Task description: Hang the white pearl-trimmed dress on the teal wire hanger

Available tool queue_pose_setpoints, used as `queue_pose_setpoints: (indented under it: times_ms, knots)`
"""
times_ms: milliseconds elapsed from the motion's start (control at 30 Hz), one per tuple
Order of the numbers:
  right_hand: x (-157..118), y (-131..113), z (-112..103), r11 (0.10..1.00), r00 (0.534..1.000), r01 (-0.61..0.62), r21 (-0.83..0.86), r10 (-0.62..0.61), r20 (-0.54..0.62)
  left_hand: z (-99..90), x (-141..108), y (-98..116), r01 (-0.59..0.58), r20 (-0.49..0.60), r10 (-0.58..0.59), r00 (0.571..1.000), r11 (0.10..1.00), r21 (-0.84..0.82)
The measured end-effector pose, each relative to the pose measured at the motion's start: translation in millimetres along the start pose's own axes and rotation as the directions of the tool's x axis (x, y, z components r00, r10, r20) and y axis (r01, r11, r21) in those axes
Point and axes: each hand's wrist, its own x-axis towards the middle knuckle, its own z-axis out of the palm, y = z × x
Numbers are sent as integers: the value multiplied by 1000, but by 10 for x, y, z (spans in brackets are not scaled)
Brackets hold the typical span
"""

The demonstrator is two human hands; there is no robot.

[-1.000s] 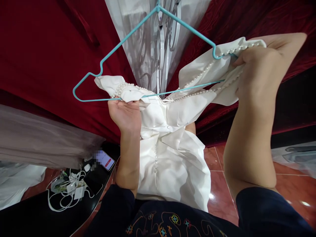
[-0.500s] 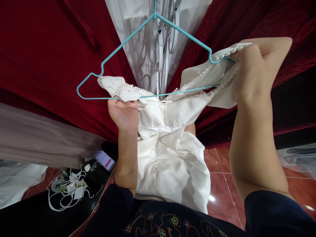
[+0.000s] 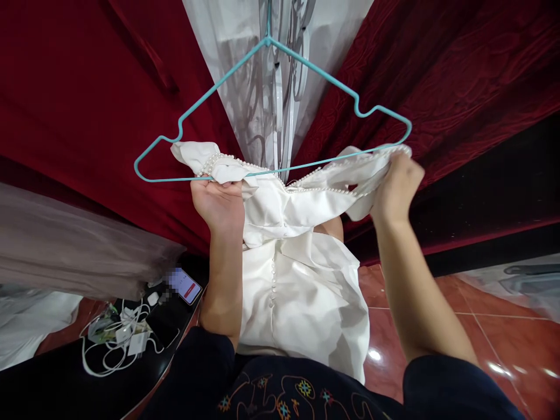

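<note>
A white dress (image 3: 301,280) with pearl-beaded edges and a row of small buttons hangs down in front of me, over my lap. Above its neckline is a light-blue hanger (image 3: 321,71). My left hand (image 3: 217,201), palm up, is closed on the left shoulder part of the dress at the hanger's bottom bar. The left strap lies over that bar, while the hanger's left end pokes out past it. My right hand (image 3: 398,184) grips the beaded right strap just below the hanger's right end. The right fingertips are partly hidden by the cloth.
Dark red curtains (image 3: 96,87) flank white ornate metalwork (image 3: 284,99) ahead. At lower left, a black table (image 3: 48,382) bears a lit phone (image 3: 186,286), tangled white cables (image 3: 102,367) and chargers. Red floor tiles (image 3: 441,303) show at right.
My right hand has moved left and down with the right strap, off the hanger's end, which now shows bare. The hanger has dipped slightly. My left hand keeps its hold.
</note>
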Motion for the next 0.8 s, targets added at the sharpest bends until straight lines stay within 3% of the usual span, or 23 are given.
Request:
queue_pose_setpoints:
  times_ms: [133,267,367,433,500,600,700,800]
  knots:
    - [-642,-211,-76,983,984,176,43,-175,-15,10,-12,-46,25,-17,-24,1000,1000,12]
    - [-774,-683,37,884,888,458,97,-459,-16,2,-32,-40,18,-45,-14,999,995,95]
    - [-659,-933,202,832,799,529,167,-555,232,-3,-39,-26,31,-53,-27,998,997,75]
    - [-596,-986,313,852,735,506,135,-508,449,1,-40,-33,29,-46,-27,999,999,28]
    - [-569,-965,396,868,703,495,47,-432,565,1,-43,-56,15,-37,-14,999,1000,14]
    - [-563,-892,447,868,716,496,-16,-399,572,-51,-62,-90,3,-30,-1,1000,998,68]
    - [-533,-867,434,881,752,472,-37,-380,539,-232,-81,-36,-7,63,-5,998,981,194]
    - [-486,-878,416,901,777,432,-41,-349,524,-525,-72,193,-183,129,138,982,864,470]
